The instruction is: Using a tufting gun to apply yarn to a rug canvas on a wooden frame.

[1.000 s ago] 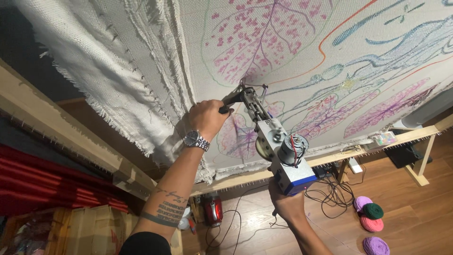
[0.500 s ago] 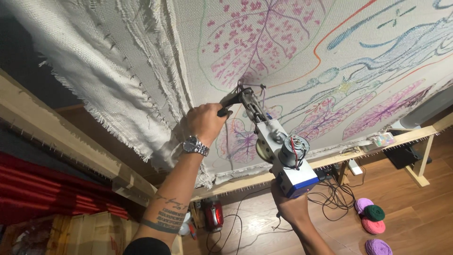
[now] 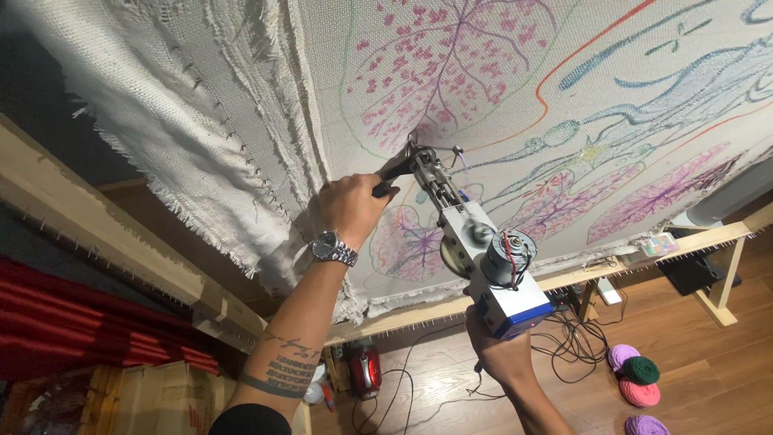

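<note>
A tufting gun (image 3: 481,254) with a silver body, a round motor and a blue base points its needle into a white backing cloth (image 3: 499,89) stretched on a wooden frame (image 3: 105,242). My left hand (image 3: 350,208), with a metal watch on the wrist, grips the gun's black front handle. My right hand (image 3: 499,354) holds the rear grip under the blue base. The needle tip touches the cloth at the lower edge of a pink and purple leaf shape (image 3: 439,68).
Blue, orange and purple drawn outlines cover the cloth. Yarn balls (image 3: 632,380) in purple, green and pink lie on the wood floor at lower right. Black cables (image 3: 576,346) trail under the frame. A red object (image 3: 364,369) stands on the floor below.
The gun and both hands have moved up the cloth, from the small purple leaf toward the bottom of the large pink leaf.
</note>
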